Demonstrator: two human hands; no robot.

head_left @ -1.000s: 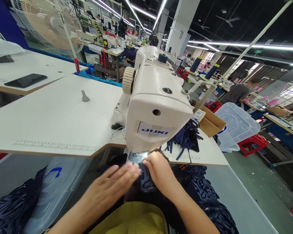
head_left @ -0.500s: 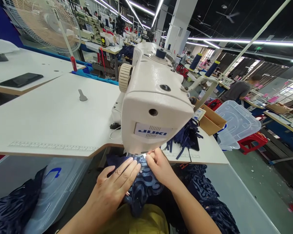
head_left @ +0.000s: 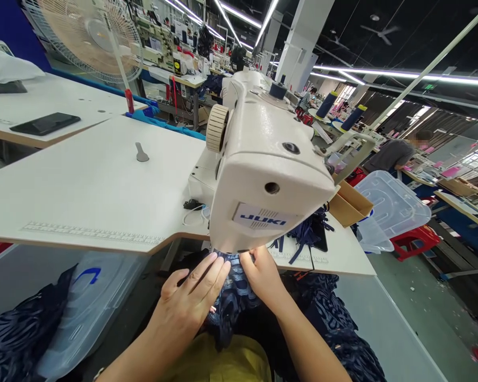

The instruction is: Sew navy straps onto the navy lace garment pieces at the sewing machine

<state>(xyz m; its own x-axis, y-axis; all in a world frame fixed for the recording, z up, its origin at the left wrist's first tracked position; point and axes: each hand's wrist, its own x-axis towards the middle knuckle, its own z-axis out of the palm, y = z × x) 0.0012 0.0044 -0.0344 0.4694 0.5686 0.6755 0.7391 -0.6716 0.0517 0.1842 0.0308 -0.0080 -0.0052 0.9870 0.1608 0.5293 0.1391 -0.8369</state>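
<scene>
A white JUKI sewing machine (head_left: 263, 175) stands on a white table (head_left: 83, 191) in front of me. Under its head lies a piece of dark navy patterned fabric (head_left: 233, 294). My left hand (head_left: 191, 302) rests flat on the fabric, fingers stretched toward the needle area. My right hand (head_left: 263, 276) pinches the fabric's edge just below the machine head. The needle itself is hidden behind the head. More of the same fabric drapes over my lap (head_left: 334, 329).
A clear plastic bin (head_left: 91, 313) with navy fabric (head_left: 16, 339) sits at lower left. Navy strips (head_left: 306, 233), a cardboard box (head_left: 348, 204) and a clear lid (head_left: 392, 204) lie right. A fan (head_left: 95, 37), a black phone (head_left: 43, 123) and another worker (head_left: 394, 154) are farther off.
Both hands moved the fabric up under the machine head, my left hand flattening on it. The view shifted slightly to the left.
</scene>
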